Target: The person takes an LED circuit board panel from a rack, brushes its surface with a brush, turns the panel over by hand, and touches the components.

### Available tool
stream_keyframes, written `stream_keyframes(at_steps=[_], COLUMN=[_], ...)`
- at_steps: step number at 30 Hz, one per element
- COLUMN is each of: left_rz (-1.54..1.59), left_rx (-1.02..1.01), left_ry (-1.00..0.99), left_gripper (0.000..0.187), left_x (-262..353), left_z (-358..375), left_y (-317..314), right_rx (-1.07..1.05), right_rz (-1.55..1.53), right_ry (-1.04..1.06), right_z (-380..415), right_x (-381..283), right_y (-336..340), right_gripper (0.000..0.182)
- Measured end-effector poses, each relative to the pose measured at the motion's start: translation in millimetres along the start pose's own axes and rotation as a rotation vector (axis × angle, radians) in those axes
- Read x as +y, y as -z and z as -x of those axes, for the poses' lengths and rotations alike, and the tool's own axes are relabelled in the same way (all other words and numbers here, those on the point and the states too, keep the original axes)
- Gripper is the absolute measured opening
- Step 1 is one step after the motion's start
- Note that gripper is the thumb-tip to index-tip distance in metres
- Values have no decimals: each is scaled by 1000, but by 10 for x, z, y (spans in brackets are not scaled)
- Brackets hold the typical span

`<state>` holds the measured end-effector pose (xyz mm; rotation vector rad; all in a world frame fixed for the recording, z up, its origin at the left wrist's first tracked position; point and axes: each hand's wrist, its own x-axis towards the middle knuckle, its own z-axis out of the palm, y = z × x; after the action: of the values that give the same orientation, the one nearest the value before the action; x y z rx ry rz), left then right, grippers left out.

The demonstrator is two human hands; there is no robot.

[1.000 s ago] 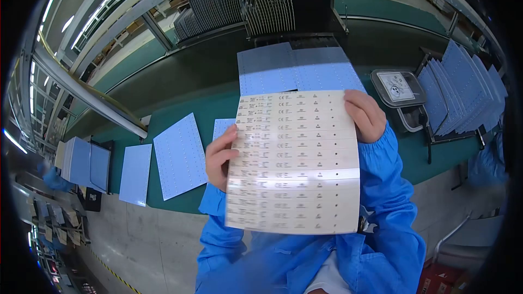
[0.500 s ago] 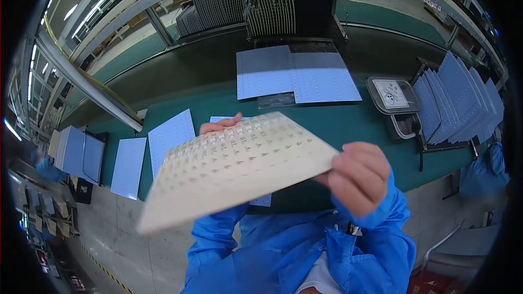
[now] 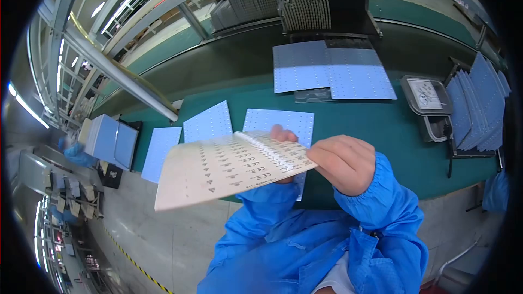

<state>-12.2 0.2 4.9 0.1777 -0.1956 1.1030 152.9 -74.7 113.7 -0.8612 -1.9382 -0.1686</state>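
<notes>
A cream-coloured printed panel (image 3: 218, 167) is held tilted above the front edge of the green bench. My right hand (image 3: 344, 164) grips its right corner between thumb and fingers. Behind the panel's far edge my left hand (image 3: 283, 134) holds it, with fingertips showing above the edge and the rest mostly hidden. Rows of small printed marks cover the face towards me. Just beyond it a blue-white panel (image 3: 279, 120) lies on the bench, partly covered from view.
Two blue-white panels (image 3: 359, 74) lie at the back of the green bench (image 3: 348, 120). Others lie at the left. A metal tin (image 3: 427, 97) stands beside a rack of upright panels (image 3: 476, 106) at the right. Another loaded rack (image 3: 111, 140) is at the left.
The held panel has turned, its printed marks now sharper, and both hands have come closer together. The bench appears shifted to the right in view.
</notes>
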Motion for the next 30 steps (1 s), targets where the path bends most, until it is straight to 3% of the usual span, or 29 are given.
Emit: stream_keyframes(at_steps=[4,6,9,12,18,22,24,28,30], left_rz=[266,458,512,458,447,421,486,371,464], left_rx=[97,127,42,-34,-153,-152,-32,-128,-104], left_ry=[-21,77,7,155,186,195,293,128,299], left_gripper=[28,24,20,19,26,28,29,30,30], left_x=[-96,-153,-298,-243,-286,-256,-177,-288,-213], left_z=[-12,7,0,21,11,29,34,23,34], left_y=[42,-31,-90,-28,3,-6,150,42,75], right_rx=[-10,-7,-40,-33,-45,-70,-54,-79,-82], right_rz=[-8,24,45,73,68,77,87,94,87], right_ry=[15,30,33,39,34,28,38,33,36], right_z=[-102,-117,-128,-128,-117,-111,-111,-115,-119], right_x=[-166,-195,-207,-212,-205,-207,-208,-209,-203], right_y=[53,50,80,75,80,92,86,106,110], right_gripper=[28,26,25,27,30,28,29,28,27])
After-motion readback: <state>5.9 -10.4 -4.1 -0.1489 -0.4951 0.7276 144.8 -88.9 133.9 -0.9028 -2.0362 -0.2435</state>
